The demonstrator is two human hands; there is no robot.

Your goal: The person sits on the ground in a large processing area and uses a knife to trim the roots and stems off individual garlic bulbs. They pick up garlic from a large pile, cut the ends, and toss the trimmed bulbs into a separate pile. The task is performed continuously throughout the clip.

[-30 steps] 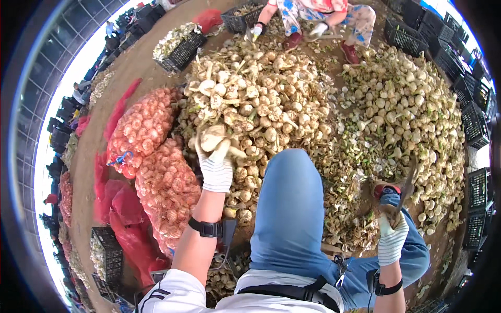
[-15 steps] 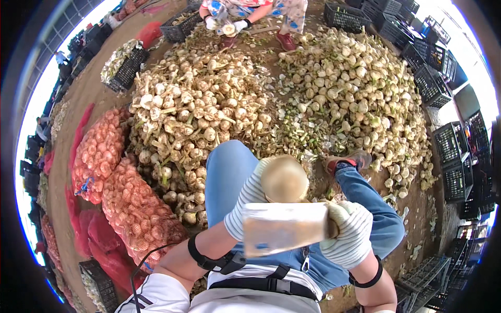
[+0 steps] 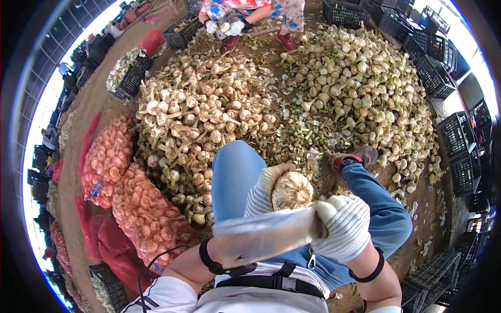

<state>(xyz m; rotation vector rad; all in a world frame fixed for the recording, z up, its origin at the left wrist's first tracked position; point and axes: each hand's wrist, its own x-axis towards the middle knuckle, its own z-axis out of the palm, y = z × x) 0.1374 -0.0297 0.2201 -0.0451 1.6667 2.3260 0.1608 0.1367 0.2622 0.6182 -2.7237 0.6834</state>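
Observation:
In a striped knit glove, my left hand (image 3: 259, 197) is closed round a large garlic bulb (image 3: 293, 191), its brownish face turned up. My right hand (image 3: 345, 228), gloved the same way, grips the handle of a broad-bladed cleaver (image 3: 267, 237). The blade, smeared by motion, stretches leftward just below the bulb and covers part of my left wrist. Whether its edge touches the bulb I cannot tell. Beyond my raised knee spreads a heap of untrimmed garlic bulbs (image 3: 201, 104), with scraps of stalk and peel (image 3: 310, 133) beside it.
A second garlic heap (image 3: 360, 83) lies at the right. Full red mesh sacks (image 3: 148, 203) stand close on my left. Black crates (image 3: 456, 138) line the right side, and a crate of peelings (image 3: 130, 75) is at the far left. Opposite, a gloved co-worker (image 3: 245, 13) holds bulbs.
The cleaver has swung to the left and tilted, its tip now lower. The bulb in my left hand has shifted slightly right and down, and shows more sharply. The view has turned a little.

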